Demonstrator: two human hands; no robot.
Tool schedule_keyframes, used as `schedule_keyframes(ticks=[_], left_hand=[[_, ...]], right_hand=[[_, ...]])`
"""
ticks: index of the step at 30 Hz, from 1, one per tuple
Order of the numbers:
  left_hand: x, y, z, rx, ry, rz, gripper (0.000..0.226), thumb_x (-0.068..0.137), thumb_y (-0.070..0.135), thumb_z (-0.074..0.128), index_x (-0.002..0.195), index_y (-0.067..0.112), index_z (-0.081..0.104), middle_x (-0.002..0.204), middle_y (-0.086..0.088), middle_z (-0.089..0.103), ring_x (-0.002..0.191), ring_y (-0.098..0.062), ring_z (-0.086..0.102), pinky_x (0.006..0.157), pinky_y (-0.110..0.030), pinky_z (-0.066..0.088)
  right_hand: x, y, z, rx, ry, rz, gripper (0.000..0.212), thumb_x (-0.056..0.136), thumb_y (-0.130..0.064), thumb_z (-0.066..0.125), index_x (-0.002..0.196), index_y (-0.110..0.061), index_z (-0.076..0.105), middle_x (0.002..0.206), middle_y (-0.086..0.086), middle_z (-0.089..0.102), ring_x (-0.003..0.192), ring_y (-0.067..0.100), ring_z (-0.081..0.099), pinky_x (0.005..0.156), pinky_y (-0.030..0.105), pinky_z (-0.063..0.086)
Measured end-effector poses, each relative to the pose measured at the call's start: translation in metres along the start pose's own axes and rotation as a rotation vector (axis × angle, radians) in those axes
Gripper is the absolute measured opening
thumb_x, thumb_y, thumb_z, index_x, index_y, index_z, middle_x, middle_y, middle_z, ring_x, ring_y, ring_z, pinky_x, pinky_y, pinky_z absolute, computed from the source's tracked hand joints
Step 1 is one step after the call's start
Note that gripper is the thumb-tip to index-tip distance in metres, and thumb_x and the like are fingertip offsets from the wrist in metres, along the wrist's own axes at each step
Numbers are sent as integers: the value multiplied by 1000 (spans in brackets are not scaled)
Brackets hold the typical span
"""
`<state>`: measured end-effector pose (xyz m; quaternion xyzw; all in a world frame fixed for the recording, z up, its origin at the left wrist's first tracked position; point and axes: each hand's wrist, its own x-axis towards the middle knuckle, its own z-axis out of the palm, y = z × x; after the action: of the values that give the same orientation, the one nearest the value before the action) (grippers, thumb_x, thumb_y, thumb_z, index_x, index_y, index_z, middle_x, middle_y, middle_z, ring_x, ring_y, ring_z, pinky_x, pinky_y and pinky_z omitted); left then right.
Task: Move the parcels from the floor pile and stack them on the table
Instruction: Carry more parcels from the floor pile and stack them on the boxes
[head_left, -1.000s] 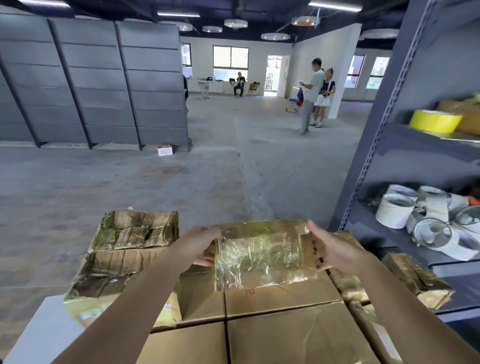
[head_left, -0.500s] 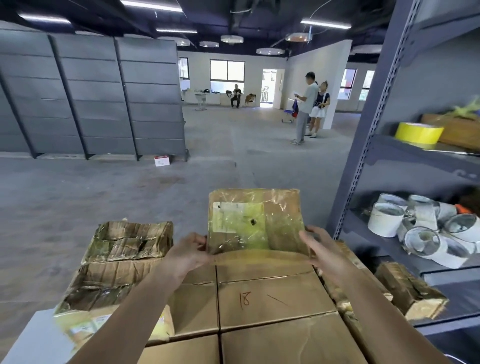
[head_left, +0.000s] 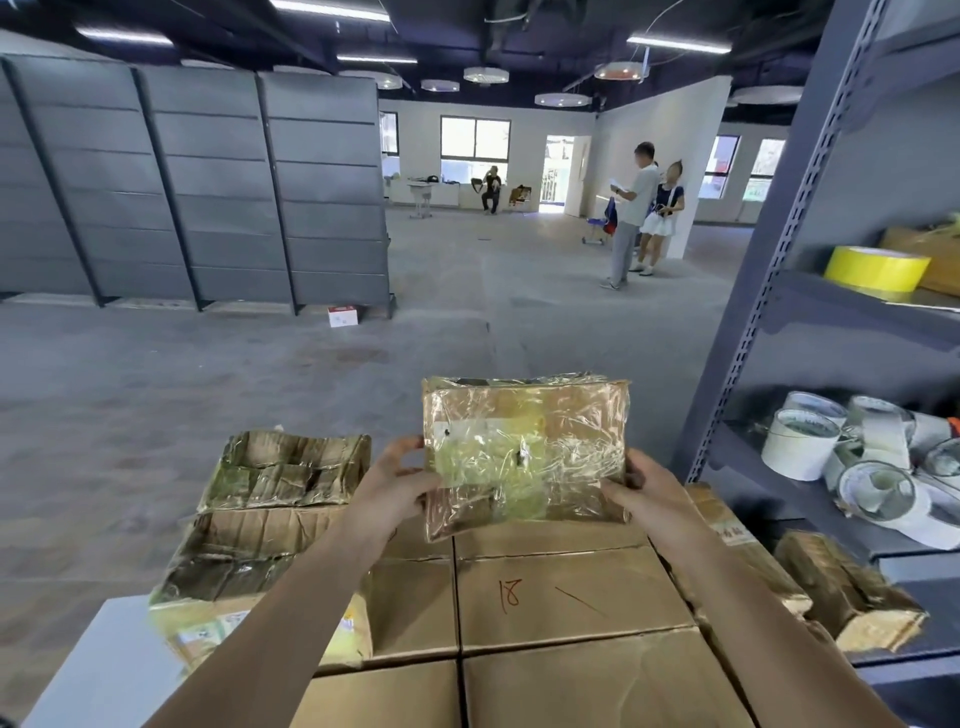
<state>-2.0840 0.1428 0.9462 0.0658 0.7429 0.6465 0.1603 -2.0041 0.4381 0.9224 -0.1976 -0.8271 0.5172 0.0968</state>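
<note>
A tape-wrapped cardboard parcel (head_left: 524, 452) stands tilted up on its lower edge above the stack of brown boxes (head_left: 566, 597), its labelled face toward me. My left hand (head_left: 395, 486) grips its left edge, thumb on the front. My right hand (head_left: 641, 491) grips its lower right corner. The box below it is marked "18". On the left sits a crumpled taped parcel (head_left: 291, 470) on a larger worn box (head_left: 249, 561). The white table (head_left: 104, 670) shows at the lower left.
A grey metal shelf rack (head_left: 769, 291) stands close on the right with a yellow tape roll (head_left: 875, 267), white tape rolls (head_left: 802, 441) and a taped parcel (head_left: 847, 592). Grey shelving panels (head_left: 208, 192) line the left. Two people (head_left: 644, 213) stand far off on the concrete floor.
The parcel went from lying flat in both hands to standing upright on the stack, then lifted slightly with its labelled face turned toward me. Both hands kept their hold.
</note>
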Motion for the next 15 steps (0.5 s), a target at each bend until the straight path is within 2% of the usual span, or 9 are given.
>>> schedule_keyframes(ticks=[2,3,5,6,7,9,12,15], left_hand=[[2,-2,0,-40,22,-26,46,89,15,65,129,25,44,112,-7,63,98,-22,66,88,-37,49],[3,-3,0,-31,47,-28,43,89,18,65,126,25,45,109,-8,63,97,-24,66,86,-37,51],[4,-4,1,80,130,-5,35,89,22,66,117,26,46,100,-8,63,87,-24,66,81,-39,55],[4,-5,0,161,161,16,31,89,24,65,114,27,46,95,-7,63,76,-22,64,72,-35,56],[5,-6,1,235,183,39,28,91,24,62,112,28,45,91,-7,63,64,-17,60,59,-28,52],[6,-7,0,318,200,80,23,93,20,58,111,26,45,88,-6,64,51,-12,51,43,-21,39],[10,-11,-1,409,175,133,18,95,19,54,108,25,45,87,-7,66,51,-15,52,43,-26,40],[14,-14,-2,575,166,190,15,92,19,57,102,22,46,89,-3,65,71,-18,62,60,-33,51]], right_hand=[[-1,-3,3,-34,3,15,61,85,-31,73,139,-28,46,131,-5,55,118,16,55,81,28,46],[0,-3,3,-47,-2,25,61,84,-31,74,138,-29,46,131,-5,54,120,16,53,89,32,45],[2,-2,2,-37,-80,60,48,81,-34,76,123,-38,53,129,-8,57,118,14,55,102,40,43],[3,0,1,0,-133,80,53,76,-44,78,123,-38,54,130,-9,58,117,12,56,103,44,44],[5,4,-1,51,-178,109,69,68,-58,78,129,-39,52,133,-9,56,118,11,56,101,45,46],[4,3,1,119,-247,162,90,64,-79,65,141,-37,44,140,-7,49,122,12,52,97,42,49],[-1,-8,10,136,-258,238,88,75,-87,38,146,-34,36,140,10,46,118,24,54,91,44,51],[1,-16,20,337,-156,385,84,79,-81,38,133,-17,49,127,20,57,108,36,62,83,49,55]])
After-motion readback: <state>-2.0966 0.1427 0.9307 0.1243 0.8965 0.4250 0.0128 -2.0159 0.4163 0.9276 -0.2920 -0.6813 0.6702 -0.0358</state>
